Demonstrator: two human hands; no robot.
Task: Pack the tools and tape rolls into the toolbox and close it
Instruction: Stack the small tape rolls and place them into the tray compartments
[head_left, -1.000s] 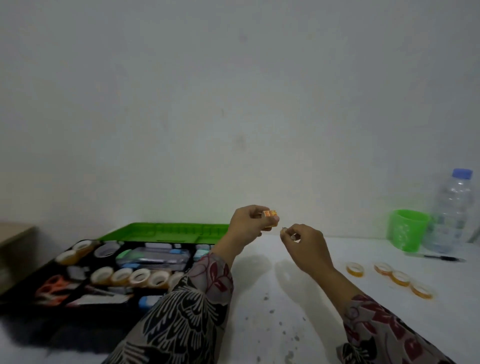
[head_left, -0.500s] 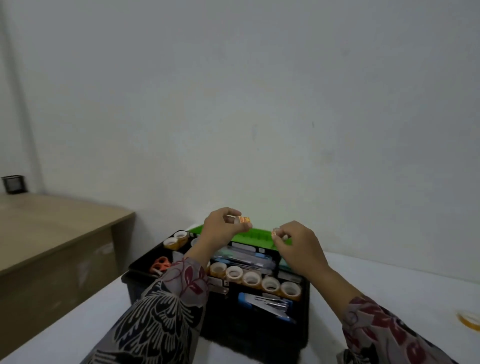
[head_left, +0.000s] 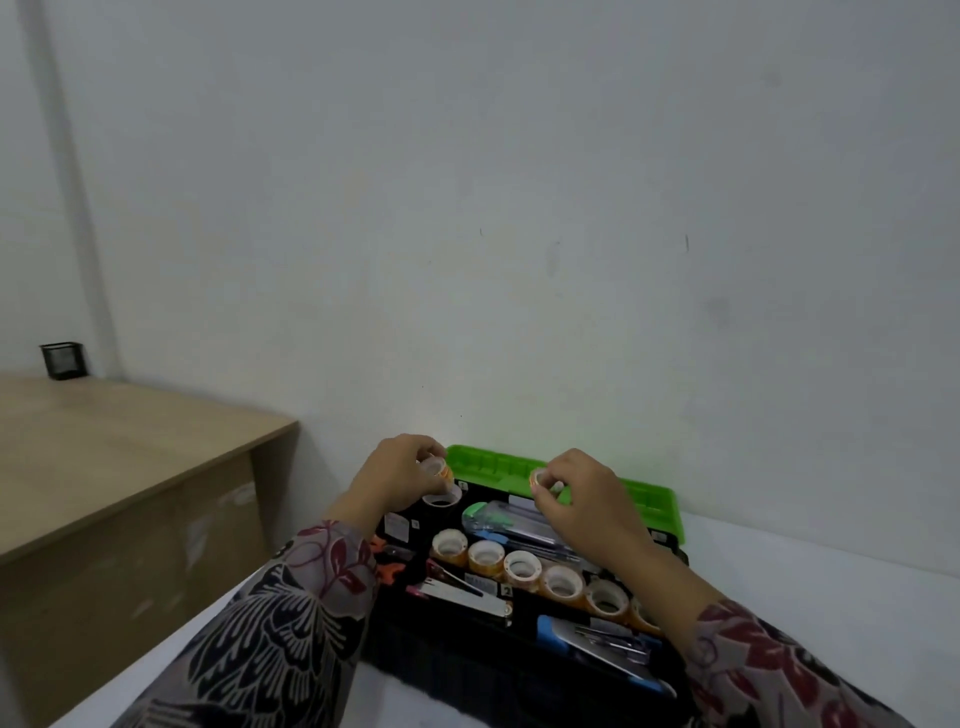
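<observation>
Reaching forward side by side, both patterned sleeves (head_left: 291, 639) stretch over the open toolbox (head_left: 467, 670), which sits on the white table (head_left: 831, 587) with its green lid (head_left: 649, 499) laid back toward the wall; the left hand (head_left: 395, 480) hangs, knuckles up, above the box's back-left corner, its fingertips pinching a small orange tape roll (head_left: 441, 469) just above a white ring (head_left: 441, 500) lying in that corner; the right hand (head_left: 592, 501) is curled near the back middle of the box, pinching a second small roll (head_left: 540, 479) between thumb and fingers; a row of tape rolls (head_left: 522, 566) lies in the tray between the two forearms, with tools in front of and behind it. Compared with half a second ago, both hands are lower and closer to the tray, each with the same roll; a second ago the toolbox lay off to the left, and now it is centred under the hands. A wooden desk (head_left: 130, 457) with a black mesh holder (head_left: 62, 359) stands at left.
</observation>
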